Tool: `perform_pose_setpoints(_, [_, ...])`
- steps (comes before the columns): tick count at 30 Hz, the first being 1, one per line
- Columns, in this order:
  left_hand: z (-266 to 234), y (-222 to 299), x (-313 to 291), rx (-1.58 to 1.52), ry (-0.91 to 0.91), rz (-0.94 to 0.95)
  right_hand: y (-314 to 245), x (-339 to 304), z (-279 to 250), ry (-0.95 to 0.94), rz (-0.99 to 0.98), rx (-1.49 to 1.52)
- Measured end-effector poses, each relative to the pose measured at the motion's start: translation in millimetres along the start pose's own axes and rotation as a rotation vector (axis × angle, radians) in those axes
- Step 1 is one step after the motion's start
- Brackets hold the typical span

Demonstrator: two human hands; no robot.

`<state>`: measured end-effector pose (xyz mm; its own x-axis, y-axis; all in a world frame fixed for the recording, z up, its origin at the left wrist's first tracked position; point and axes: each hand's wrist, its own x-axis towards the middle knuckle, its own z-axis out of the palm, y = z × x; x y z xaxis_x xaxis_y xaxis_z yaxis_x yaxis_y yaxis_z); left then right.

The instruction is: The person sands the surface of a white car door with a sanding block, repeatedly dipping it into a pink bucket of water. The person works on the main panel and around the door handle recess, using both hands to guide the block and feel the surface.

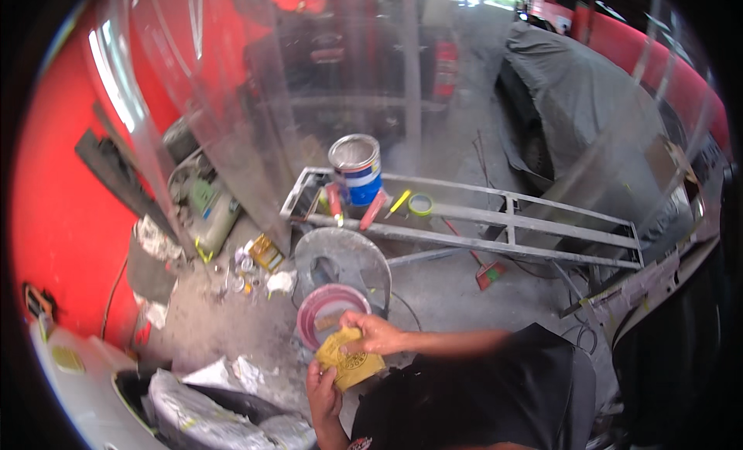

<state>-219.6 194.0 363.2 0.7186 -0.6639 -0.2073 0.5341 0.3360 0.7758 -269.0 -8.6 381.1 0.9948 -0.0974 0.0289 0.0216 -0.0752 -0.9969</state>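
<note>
A yellow sheet of sandpaper (357, 369) with dark print on its back is held between both hands, low in the middle of the view. My left hand (325, 390) grips its left edge, fingers closed. From the right, my right hand (375, 334) pinches the sheet's upper part. Just beyond them sits a pink basin (306, 307); a brown block (328, 322) shows in it, partly hidden behind my right hand. A round grey disc (364, 251) stands behind the basin.
Beyond is a metal frame (457, 232) carrying a blue-and-white can (364, 188), red tools and green tape (420, 205). A compressor (213, 206) and small cans stand left. A broom head (490, 275) lies on the floor. A covered vehicle (576, 102) is right; plastic sheeting hangs behind.
</note>
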Motion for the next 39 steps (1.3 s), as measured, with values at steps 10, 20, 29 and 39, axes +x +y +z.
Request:
perform_pose_setpoints(10, [-24,8,24,-0.58,0.207,-0.122,-17,-21,8,-0.045,-0.261,-0.181])
perform_pose_setpoints(20, [-31,-3,14,0.412,0.04,0.077,12,7,-4,-0.243,0.156,0.344])
perform_pose_setpoints(29, [-107,-108,5,0.571,0.43,-0.074,82,71,7,-0.684,0.019,-0.323])
perform_pose_setpoints(39, [-99,-104,-94,0.943,1.217,-0.352,418,194,28,-0.515,-0.03,-0.758])
